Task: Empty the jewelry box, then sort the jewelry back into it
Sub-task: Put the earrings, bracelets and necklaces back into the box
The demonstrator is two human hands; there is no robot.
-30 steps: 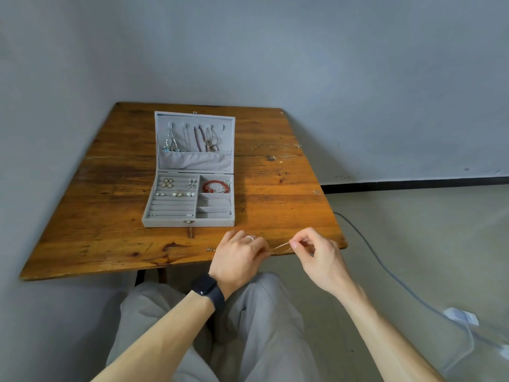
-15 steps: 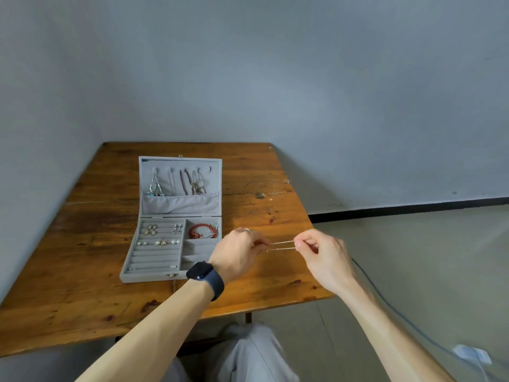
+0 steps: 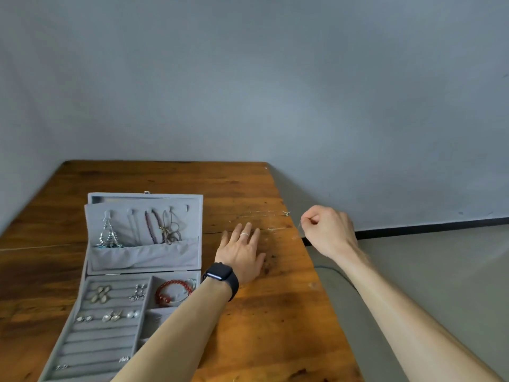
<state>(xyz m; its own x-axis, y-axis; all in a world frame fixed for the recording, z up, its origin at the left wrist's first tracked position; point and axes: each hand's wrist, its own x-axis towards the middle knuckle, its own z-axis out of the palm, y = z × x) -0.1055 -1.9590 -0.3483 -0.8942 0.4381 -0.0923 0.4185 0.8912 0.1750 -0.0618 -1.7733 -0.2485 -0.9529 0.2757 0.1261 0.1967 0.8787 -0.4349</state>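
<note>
The grey jewelry box (image 3: 143, 271) lies open on the wooden table (image 3: 275, 312) at the left. Necklaces hang in its lid, earrings sit in the ring rolls, and a red bead bracelet (image 3: 172, 292) lies in a right compartment. A thin chain necklace (image 3: 261, 213) lies stretched on the table to the right of the lid. My left hand (image 3: 242, 252) rests flat on the table, fingers spread, just below the chain. Beyond the table's right edge, my right hand (image 3: 326, 230) pinches the fine chain's end between thumb and forefinger.
The table's right edge runs just beside my right hand. Past it lies the grey floor with a cable (image 3: 338, 274). A grey wall stands behind the table.
The view has moved forward and up over the table. Both hands carried the chain from the near edge to beside the lid. My left hand let go and went flat.
</note>
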